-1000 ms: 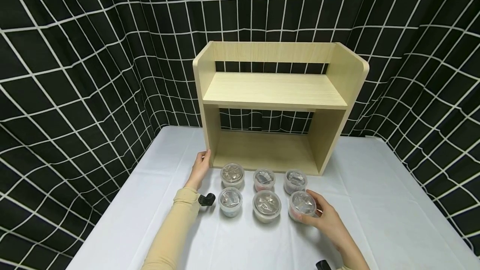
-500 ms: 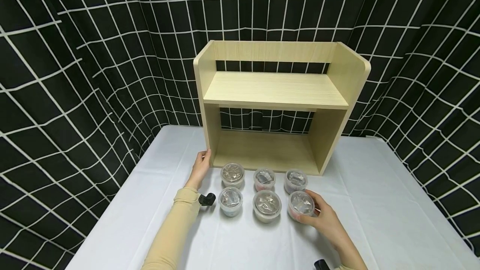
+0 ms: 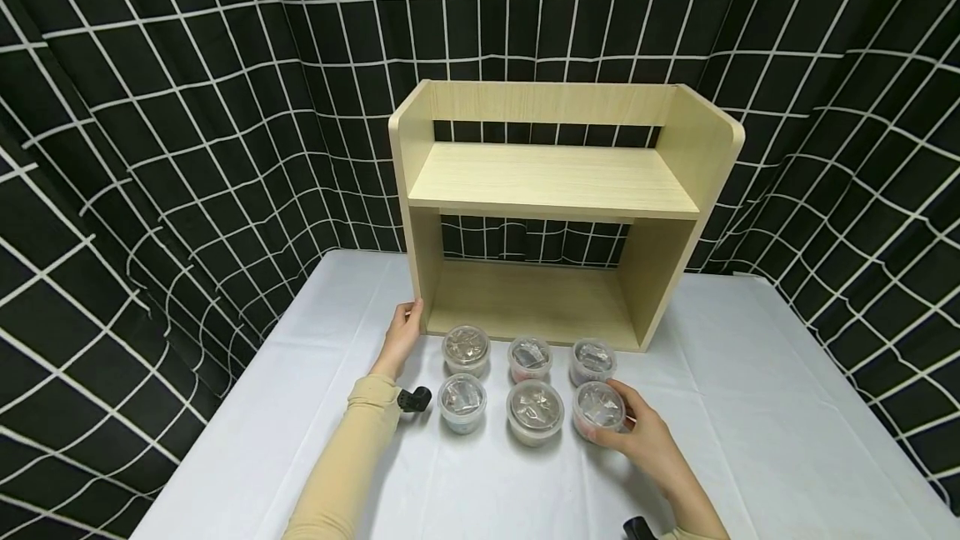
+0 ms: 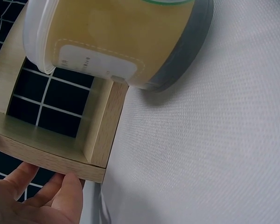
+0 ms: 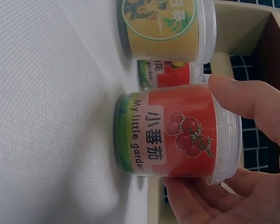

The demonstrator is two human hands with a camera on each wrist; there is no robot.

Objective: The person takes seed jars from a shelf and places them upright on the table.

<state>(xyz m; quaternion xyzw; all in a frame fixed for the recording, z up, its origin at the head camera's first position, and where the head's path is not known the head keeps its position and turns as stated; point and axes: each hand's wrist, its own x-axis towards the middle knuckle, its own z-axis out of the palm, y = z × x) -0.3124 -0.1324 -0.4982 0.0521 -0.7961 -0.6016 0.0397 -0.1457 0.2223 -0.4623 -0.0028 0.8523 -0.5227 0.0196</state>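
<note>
My left hand (image 3: pixel 400 338) grips the lower front edge of the left side panel of a light wooden shelf (image 3: pixel 555 182). In the left wrist view its fingers (image 4: pixel 67 193) lie against the panel's outer side. My right hand (image 3: pixel 645 440) holds a clear-lidded plastic tub (image 3: pixel 600 407) at the front right, thumb on one side and fingers on the other. In the right wrist view this tub (image 5: pixel 177 133) has a red label with tomatoes and "My little garden". Nearest my left hand stand a back-left tub (image 3: pixel 466 348) and a front-left tub (image 3: pixel 462 402).
More lidded tubs stand in two rows before the shelf: a front-middle tub (image 3: pixel 535 412), a back-middle tub (image 3: pixel 529 358) and a back-right tub (image 3: pixel 592 360). A white cloth (image 3: pixel 772 407) covers the table. Black grid-patterned curtains (image 3: pixel 570 15) surround it.
My right hand has slid the tomato tub slightly left, toward the front-middle tub. My left hand stays at the panel. The curtain at left has shifted its folds.
</note>
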